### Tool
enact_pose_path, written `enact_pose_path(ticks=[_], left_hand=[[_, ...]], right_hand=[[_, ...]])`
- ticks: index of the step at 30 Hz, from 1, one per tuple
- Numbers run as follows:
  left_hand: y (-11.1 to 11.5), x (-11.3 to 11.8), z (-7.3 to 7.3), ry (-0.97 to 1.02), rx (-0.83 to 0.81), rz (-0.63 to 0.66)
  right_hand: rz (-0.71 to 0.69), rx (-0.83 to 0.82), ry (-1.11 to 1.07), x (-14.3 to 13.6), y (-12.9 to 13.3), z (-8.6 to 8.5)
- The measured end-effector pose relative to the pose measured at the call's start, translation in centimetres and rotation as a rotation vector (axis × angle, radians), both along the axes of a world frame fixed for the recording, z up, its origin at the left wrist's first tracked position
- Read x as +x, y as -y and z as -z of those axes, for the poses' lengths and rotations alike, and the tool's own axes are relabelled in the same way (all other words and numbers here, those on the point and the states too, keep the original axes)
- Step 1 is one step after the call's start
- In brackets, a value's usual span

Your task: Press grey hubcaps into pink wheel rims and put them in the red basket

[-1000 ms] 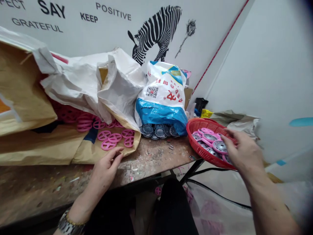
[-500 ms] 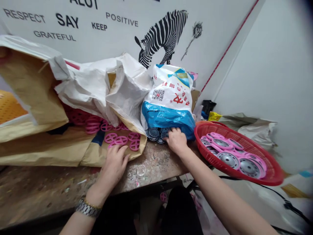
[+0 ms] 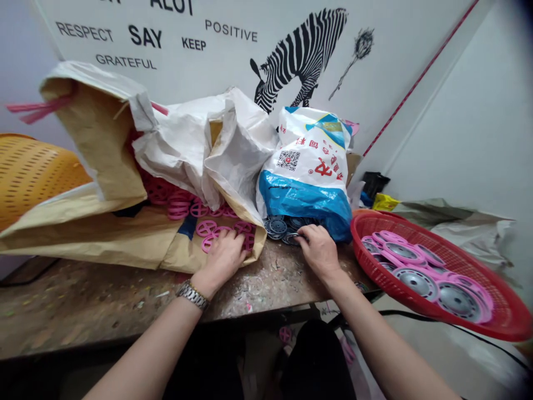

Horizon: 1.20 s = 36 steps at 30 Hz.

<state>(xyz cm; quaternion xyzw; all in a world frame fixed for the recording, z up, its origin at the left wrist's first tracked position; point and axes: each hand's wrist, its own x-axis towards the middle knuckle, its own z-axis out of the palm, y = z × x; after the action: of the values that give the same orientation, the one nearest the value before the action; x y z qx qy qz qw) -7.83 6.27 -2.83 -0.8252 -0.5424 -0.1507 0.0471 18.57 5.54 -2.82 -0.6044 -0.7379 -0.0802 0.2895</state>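
My left hand (image 3: 225, 256) is over the pink spoked wheels (image 3: 205, 228) lying at the mouth of a paper-lined sack (image 3: 166, 258). Its fingers curl down onto one of these wheels, and the fingertips are partly hidden. To the right, my right hand (image 3: 320, 251) pinches the edge of a grey disc (image 3: 292, 239) between thumb and fingers. That disc is at the front of several similar grey discs (image 3: 275, 225), which spill from under a blue and white plastic bag (image 3: 306, 191).
A red basket (image 3: 377, 278) at the right holds pink rings with grey discs set in them (image 3: 416, 283). An orange perforated basket (image 3: 37, 172) stands at the far left. The worn worktable (image 3: 137, 311) ends just before my legs. Behind is a wall with a zebra picture (image 3: 302, 61).
My view has turned slightly left. My left hand has moved farther in over the pink wheels. My right hand has drawn back a little from the bag, with a grey disc in its fingers.
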Motion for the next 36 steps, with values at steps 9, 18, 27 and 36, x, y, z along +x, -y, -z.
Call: enact_pose_path(ticks=[9, 18, 27, 36], left_hand=[[-1.0, -0.7, 0.9, 0.012, -0.067, 0.175], [0.7, -2.4, 0.1, 0.09, -0.094, 0.242], [-0.1, -2.1, 1.0, 0.091, -0.1, 0.088], [0.7, -1.9, 0.3, 0.21, -0.046, 0.049]], right_hand=[[-0.211, -0.031, -0.191, -0.3, 5.7, 2.7], [-0.136, -0.02, -0.464, 0.9, 6.8, 3.1], [-0.009, -0.169, -0.491, 1.7, 6.0, 3.6], [0.044, -0.329, -0.627, 2.5, 6.9, 1.8]])
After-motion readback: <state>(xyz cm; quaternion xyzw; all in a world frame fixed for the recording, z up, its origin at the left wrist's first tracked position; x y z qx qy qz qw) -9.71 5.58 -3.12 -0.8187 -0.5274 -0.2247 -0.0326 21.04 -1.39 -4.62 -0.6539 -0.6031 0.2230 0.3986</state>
